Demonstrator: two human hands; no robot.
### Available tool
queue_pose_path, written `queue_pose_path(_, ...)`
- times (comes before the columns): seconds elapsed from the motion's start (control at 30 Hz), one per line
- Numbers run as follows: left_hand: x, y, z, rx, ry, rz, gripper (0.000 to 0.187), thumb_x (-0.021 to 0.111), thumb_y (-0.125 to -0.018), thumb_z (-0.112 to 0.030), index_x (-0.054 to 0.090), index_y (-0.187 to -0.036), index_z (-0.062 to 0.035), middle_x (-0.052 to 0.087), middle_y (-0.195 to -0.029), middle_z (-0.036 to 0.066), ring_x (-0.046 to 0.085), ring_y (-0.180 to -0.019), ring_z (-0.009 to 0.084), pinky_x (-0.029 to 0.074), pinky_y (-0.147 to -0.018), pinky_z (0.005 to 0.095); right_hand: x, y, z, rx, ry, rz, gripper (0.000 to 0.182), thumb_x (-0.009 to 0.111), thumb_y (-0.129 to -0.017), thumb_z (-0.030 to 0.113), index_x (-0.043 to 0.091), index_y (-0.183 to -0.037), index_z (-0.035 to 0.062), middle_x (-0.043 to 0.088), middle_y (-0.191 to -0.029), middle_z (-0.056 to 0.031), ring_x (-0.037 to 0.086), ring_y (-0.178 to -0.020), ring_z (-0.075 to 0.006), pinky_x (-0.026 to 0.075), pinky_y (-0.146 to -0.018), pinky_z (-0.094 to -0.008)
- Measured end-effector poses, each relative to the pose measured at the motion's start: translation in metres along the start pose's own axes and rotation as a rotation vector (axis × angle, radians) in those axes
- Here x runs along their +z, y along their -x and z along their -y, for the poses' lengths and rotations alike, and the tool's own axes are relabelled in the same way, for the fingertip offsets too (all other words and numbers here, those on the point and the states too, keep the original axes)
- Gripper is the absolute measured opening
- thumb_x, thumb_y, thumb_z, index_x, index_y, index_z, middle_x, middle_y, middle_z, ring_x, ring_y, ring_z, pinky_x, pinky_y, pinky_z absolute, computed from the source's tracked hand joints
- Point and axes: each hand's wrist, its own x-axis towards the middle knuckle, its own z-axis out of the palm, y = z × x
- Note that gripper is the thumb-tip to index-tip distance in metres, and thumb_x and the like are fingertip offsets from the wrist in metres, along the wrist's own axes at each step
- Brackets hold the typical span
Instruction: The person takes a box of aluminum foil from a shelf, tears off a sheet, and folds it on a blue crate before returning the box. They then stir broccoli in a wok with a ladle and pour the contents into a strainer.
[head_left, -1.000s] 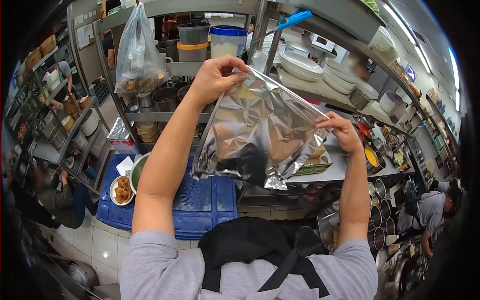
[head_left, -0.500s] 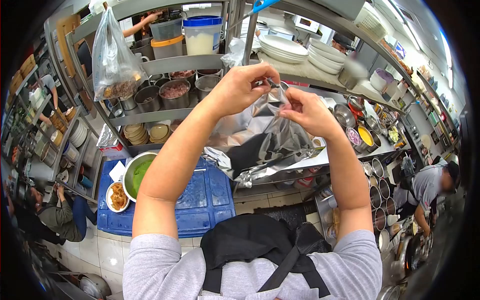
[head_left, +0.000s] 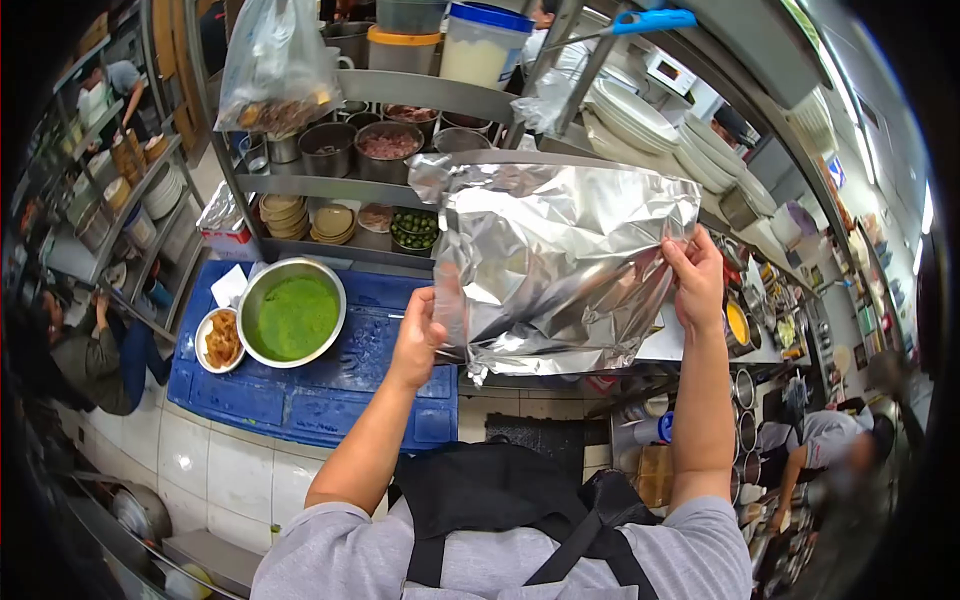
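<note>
1. Foil sheet point(head_left: 570, 270): held up in the air between the two hands, crumpled and shiny; its longer axis appears to run side to side, from one hand towards the other
2. Right hand point(head_left: 698, 280): fingers pinching the foil's right edge, thumb on the side facing the wearer; the sheet lies leftward from these fingers
3. Left hand point(head_left: 412, 340): fingers curled at the foil's left edge, low down near its nearer corner; the sheet lies to their right, but whether they grip it or only touch it cannot be told
4. Key relation: the foil spans the gap between the hands, the right set farther up its edge than the left; its upper left corner juts out past the left hand
5. Far side: the upper edge points towards the steel shelf point(head_left: 340, 187) and the stacked plates point(head_left: 632, 118); how near it comes to either is unclear
6. Near side: floor point(head_left: 480, 415) and a dark mat point(head_left: 545, 437) show between the foil and the black apron point(head_left: 475, 490)
7. Flanks: leftward, a blue plastic top point(head_left: 400, 425) bears a metal bowl point(head_left: 290, 266) and, just beside it, a white bowl point(head_left: 214, 369); rightward, part of the bench point(head_left: 665, 345) shows beside the right forearm
</note>
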Motion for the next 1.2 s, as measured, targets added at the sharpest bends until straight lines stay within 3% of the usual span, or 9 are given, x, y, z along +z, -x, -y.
queue_pose_path(0.2,0.02,0.012,-0.014,0.341,0.004,-0.247,0.074,0.086,-0.078,-0.02,0.036,-0.131,-0.0073,0.049,-0.125,0.012,0.059,-0.102,0.0156,0.049,-0.083,0.0242,0.005,-0.006,-0.033,-0.002,-0.161,-0.096,0.018,0.063,-0.095,0.004,0.057,-0.111,0.0001,0.07,-0.098,-0.0079,0.067,-0.086,-0.0132,0.055,-0.081,-0.0278)
queue_pose_path(0.27,0.003,0.017,-0.015,-0.07,-0.239,-0.084,0.071,0.085,-0.079,-0.015,0.039,-0.132,-0.0075,0.05,-0.119,0.01,0.059,-0.099,0.0142,0.048,-0.084,0.0235,0.004,-0.006,-0.04,0.014,-0.175,-0.079,0.017,0.061,-0.096,0.004,0.055,-0.111,0.0002,0.069,-0.097,-0.0095,0.069,-0.083,-0.0165,0.058,-0.076,-0.0319)
queue_pose_path(0.43,-0.001,0.008,-0.006,-0.206,-0.404,-0.003,0.035,0.085,-0.077,-0.018,0.067,-0.102,-0.0011,0.047,-0.116,0.005,0.057,-0.096,0.0113,0.048,-0.084,0.0257,0.009,-0.006,-0.045,0.014,-0.204,-0.108,0.013,0.059,-0.098,0.005,0.053,-0.109,0.0011,0.068,-0.089,-0.0108,0.07,-0.072,-0.0196,0.06,-0.068,-0.0343)
queue_pose_path(0.6,-0.001,0.007,-0.004,-0.237,-0.546,0.03,0.033,0.086,-0.074,-0.02,0.068,-0.097,-0.0056,0.047,-0.112,0.006,0.056,-0.092,0.0143,0.048,-0.085,0.0263,0.007,-0.004,-0.051,-0.005,-0.209,-0.092,0.013,0.059,-0.098,0.006,0.053,-0.109,0.0015,0.068,-0.089,-0.0112,0.07,-0.073,-0.0191,0.058,-0.069,-0.0317)
queue_pose_path(0.77,0.0,0.003,-0.012,-0.229,-0.247,-0.012,0.023,0.084,-0.076,-0.014,0.062,-0.081,-0.0072,0.047,-0.111,0.002,0.055,-0.092,0.0076,0.048,-0.08,0.0258,0.0,0.001,-0.055,0.017,-0.215,-0.038,0.014,0.059,-0.099,0.007,0.053,-0.109,0.0012,0.069,-0.087,-0.0116,0.069,-0.075,-0.0189,0.057,-0.074,-0.0319)
queue_pose_path(1.0,-0.016,-0.001,-0.017,-0.163,-0.254,-0.003,0.018,0.08,-0.081,-0.014,0.063,-0.083,-0.0075,0.048,-0.135,0.009,0.05,-0.12,0.0199,0.046,-0.095,0.0331,-0.017,-0.002,-0.069,-0.048,-0.218,-0.11,0.014,0.056,-0.099,0.003,0.051,-0.112,0.0018,0.068,-0.092,-0.0103,0.07,-0.077,-0.0183,0.059,-0.071,-0.0325)
queue_pose_path(1.07,-0.015,-0.008,-0.025,-0.04,-0.541,-0.075,0.014,0.078,-0.081,-0.016,0.067,-0.085,-0.0072,0.044,-0.143,0.013,0.044,-0.131,0.0294,0.037,-0.106,0.0425,-0.021,-0.002,-0.068,-0.07,-0.235,-0.065,0.015,0.055,-0.099,0.003,0.051,-0.114,0.0018,0.069,-0.094,-0.0106,0.07,-0.078,-0.018,0.059,-0.072,-0.0316)
queue_pose_path(1.1,-0.01,-0.007,-0.029,0.202,-0.921,-0.147,0.011,0.074,-0.086,-0.015,0.07,-0.092,-0.006,0.05,-0.136,0.012,0.055,-0.115,0.0243,0.046,-0.094,0.0358,-0.02,-0.002,-0.068,-0.07,-0.234,-0.066,0.015,0.055,-0.099,0.003,0.051,-0.114,0.0018,0.069,-0.094,-0.0106,0.07,-0.078,-0.018,0.059,-0.072,-0.0316)
queue_pose_path(1.2,0.008,-0.005,-0.042,0.102,-0.769,-0.327,0.011,0.067,-0.092,-0.012,0.071,-0.097,-0.0027,0.059,-0.124,0.01,0.059,-0.104,0.0151,0.048,-0.082,0.0268,-0.017,0.0,-0.068,-0.067,-0.209,-0.1,0.018,0.055,-0.099,0.003,0.051,-0.117,0.0014,0.069,-0.097,-0.0108,0.07,-0.08,-0.0178,0.058,-0.072,-0.0312)
